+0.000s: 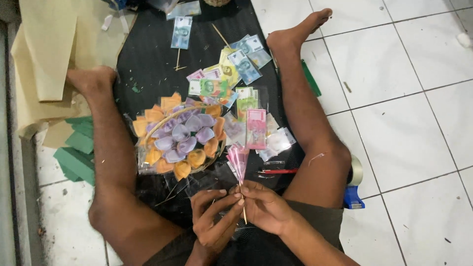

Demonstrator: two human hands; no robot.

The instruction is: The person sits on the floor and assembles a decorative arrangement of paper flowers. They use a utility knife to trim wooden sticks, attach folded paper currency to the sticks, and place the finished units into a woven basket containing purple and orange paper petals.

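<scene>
While both hands pinch a thin wooden skewer [244, 209] topped by a folded pink banknote fan [237, 161], left hand [213, 219] and right hand [263, 206] appear mid-binding; insertion into the woven basket of purple and orange note-flowers [180, 138], just ahead-left, likely needs firm wrapping first.

Hands [241, 209] on pink folded banknote [237, 161]

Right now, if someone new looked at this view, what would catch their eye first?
First the round basket of folded orange and purple paper petals, on the black mat between the person's legs. Next, the loose banknotes scattered on the mat beyond and right of it. Nearest the camera, the left hand and right hand meet around a thin stick topped with a pleated pink note.
</scene>
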